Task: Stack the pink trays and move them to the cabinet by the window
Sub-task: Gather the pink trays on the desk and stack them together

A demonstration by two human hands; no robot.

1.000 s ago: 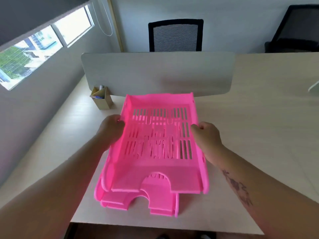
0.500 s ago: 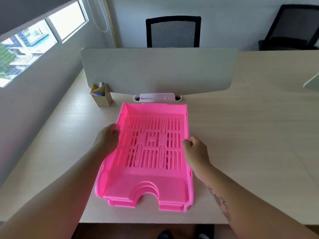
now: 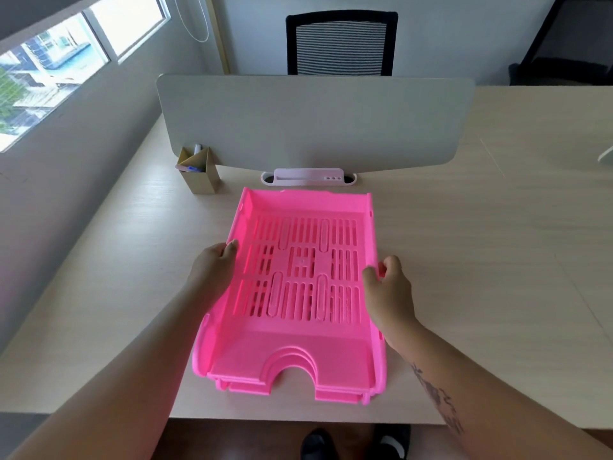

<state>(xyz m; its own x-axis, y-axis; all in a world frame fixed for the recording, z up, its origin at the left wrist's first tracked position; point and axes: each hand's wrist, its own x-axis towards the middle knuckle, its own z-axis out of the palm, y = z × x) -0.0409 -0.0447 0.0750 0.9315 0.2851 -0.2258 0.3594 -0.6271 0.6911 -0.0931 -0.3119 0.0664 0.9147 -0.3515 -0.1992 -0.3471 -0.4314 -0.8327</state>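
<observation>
Presently listed, largest first: counter, pale wood grain, bearing all that follows; grey divider screen upright across its far side, with a black mesh office chair beyond; window at upper left, no cabinet in view

Pink trays: nested stack, top tray seated on the ones beneath, lower edges showing at the near end; resting flat on the counter near its front edge; long axis runs away from the person, notched end nearest; slotted floor empty

Left hand: against the stack's left wall at mid-length, fingers curled together over the rim, forearm angled in from lower left

Right hand: at the right wall, roughly opposite, fingers hooked over the rim with the thumb outside; the stack lies squarely between both hands, neither nearer

White desk organiser at the screen's foot; cardboard pen holder to its left

Judgement: stacking looks done, lift and carry remaining
</observation>
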